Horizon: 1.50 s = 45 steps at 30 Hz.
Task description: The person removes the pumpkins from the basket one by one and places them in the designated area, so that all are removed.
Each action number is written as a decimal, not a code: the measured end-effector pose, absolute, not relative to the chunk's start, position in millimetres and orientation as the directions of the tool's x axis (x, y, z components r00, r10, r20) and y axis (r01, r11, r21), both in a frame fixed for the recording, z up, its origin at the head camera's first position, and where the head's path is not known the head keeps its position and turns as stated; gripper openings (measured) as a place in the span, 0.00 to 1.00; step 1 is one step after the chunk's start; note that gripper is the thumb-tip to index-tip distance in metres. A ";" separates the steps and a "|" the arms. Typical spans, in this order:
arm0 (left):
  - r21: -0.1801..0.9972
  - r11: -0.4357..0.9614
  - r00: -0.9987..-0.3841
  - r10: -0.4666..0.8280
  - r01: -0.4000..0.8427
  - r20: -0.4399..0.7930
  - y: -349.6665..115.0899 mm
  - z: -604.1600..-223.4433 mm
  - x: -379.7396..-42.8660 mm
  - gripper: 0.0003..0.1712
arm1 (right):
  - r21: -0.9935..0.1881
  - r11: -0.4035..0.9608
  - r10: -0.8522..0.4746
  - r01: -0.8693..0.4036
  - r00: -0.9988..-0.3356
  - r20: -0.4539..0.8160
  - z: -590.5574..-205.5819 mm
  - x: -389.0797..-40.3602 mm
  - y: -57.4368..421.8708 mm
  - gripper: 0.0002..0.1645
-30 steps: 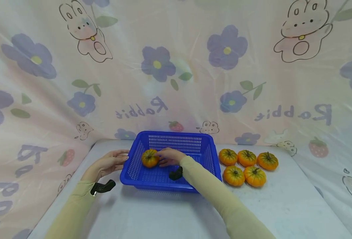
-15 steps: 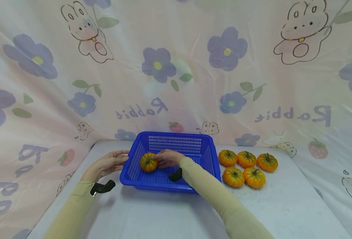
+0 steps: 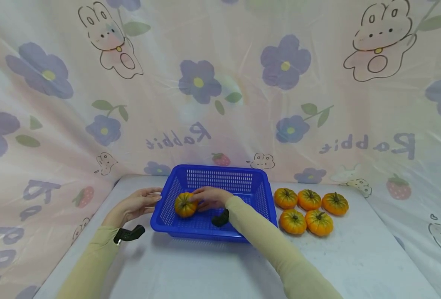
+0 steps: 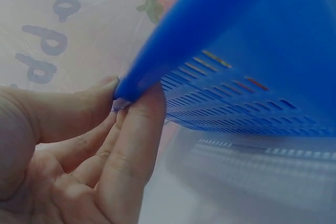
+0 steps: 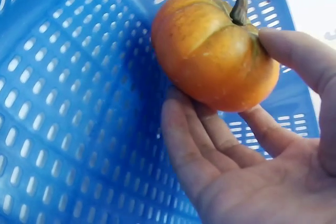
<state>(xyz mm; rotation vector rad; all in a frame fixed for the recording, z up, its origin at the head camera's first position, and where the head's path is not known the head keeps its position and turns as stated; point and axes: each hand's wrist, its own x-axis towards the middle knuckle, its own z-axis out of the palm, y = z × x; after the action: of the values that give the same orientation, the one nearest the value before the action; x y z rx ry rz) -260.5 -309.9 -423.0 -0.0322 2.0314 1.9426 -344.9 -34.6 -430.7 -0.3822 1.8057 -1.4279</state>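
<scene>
A small orange pumpkin (image 3: 185,205) with a dark stem is inside the blue plastic basket (image 3: 213,236), near its left wall. My right hand (image 3: 213,197) holds it; in the right wrist view the thumb lies on top beside the stem of the pumpkin (image 5: 215,51) and the fingers support it from below. At the basket's left edge, my left hand (image 3: 139,203) pinches the rim. In the left wrist view the thumb and fingers meet on the rim of the basket (image 4: 152,56).
Several more orange pumpkins (image 3: 293,221) sit in two rows on the white table (image 3: 190,274), right of the basket. A patterned cloth (image 3: 235,116) with flowers and rabbits hangs behind the table and along its left side.
The pumpkin in my right hand has shifted slightly left and toward me inside the basket, and its stem side has turned. My left hand stays on the rim.
</scene>
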 end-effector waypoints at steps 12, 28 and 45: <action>0.970 0.068 -0.943 0.228 -0.233 -0.243 -311.4 -423.7 -262.7 0.35 | -0.938 0.189 -0.709 0.292 -0.620 -0.336 -411.3 -348.4 -23.3 0.30; 0.972 0.088 -0.939 0.251 -0.220 -0.235 -310.3 -426.2 -260.3 0.34 | -0.958 0.122 -0.712 0.258 -0.649 -0.266 -376.0 -349.0 30.7 0.31; 0.970 0.086 -0.936 0.255 -0.226 -0.241 -307.0 -418.5 -257.5 0.35 | -0.973 0.134 -0.644 0.189 -0.730 -0.230 -361.3 -333.5 96.8 0.28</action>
<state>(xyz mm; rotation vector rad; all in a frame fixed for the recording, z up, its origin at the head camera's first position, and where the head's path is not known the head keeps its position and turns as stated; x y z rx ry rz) -257.5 -307.0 -418.5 0.0292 2.0227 1.9122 -333.5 96.8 -361.3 -0.4393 1.7770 -1.6662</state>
